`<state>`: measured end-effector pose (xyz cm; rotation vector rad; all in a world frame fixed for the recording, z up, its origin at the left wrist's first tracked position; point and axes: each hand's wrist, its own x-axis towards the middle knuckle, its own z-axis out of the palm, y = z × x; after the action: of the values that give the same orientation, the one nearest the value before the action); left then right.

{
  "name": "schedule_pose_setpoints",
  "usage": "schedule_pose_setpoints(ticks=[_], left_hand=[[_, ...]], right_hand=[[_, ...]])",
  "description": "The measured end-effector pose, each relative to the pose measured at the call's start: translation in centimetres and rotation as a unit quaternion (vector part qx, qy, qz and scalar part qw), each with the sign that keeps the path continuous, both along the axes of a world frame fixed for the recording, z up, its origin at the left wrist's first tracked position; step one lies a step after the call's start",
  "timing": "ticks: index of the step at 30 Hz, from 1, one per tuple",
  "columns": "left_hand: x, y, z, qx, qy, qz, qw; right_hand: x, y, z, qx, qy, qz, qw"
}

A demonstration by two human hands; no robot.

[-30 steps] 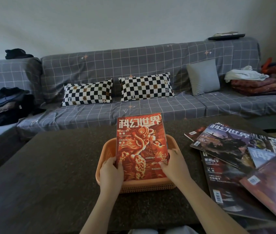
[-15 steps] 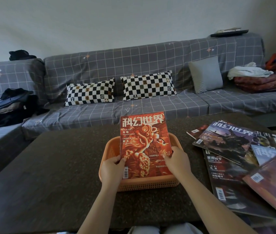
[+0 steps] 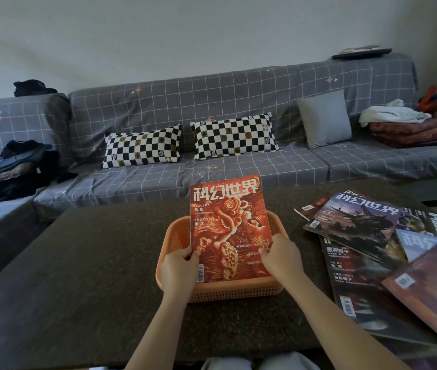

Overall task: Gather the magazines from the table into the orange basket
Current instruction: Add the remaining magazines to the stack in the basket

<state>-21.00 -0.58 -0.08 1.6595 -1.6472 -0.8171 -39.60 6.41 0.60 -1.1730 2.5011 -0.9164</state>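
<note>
**Red magazine held over the orange basket**

Far off to the left of the hands, a heap of dark clothing (image 3: pixel 11 166) lies on the grey checked sofa (image 3: pixel 238 172) beyond the dark speckled stone worktop (image 3: pixel 78 263). The left hand (image 3: pixel 178 271) grips the lower left edge of the red glossy magazine with a lion-dance cover (image 3: pixel 228 225), thumb on the front — its fingers are curled behind. The magazine stands tilted, its lower end down inside the orange perforated plastic basket (image 3: pixel 238 289), which sits on the worktop right under both hands. The right hand (image 3: pixel 281 256) pinches the magazine's lower right edge, so the two hands are clamped on opposite sides of the one cover. To the right of the right hand, well apart from the basket, a loose overlapping spread of glossy magazines (image 3: pixel 372 249) lies flat on the worktop.
</note>
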Motion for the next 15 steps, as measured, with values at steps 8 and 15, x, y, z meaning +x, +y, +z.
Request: schedule_pose_setpoints(ticks=[8,15], left_hand=[[-0.1,0.5,-0.3,-0.027,-0.025,-0.013,0.999],[-0.6,1.6,0.4,-0.047,-0.008,-0.039,0.998]], right_hand=[[-0.2,0.0,0.3,0.001,-0.032,0.010,0.999],[0.3,0.6,0.5,-0.008,-0.026,0.065,0.998]])
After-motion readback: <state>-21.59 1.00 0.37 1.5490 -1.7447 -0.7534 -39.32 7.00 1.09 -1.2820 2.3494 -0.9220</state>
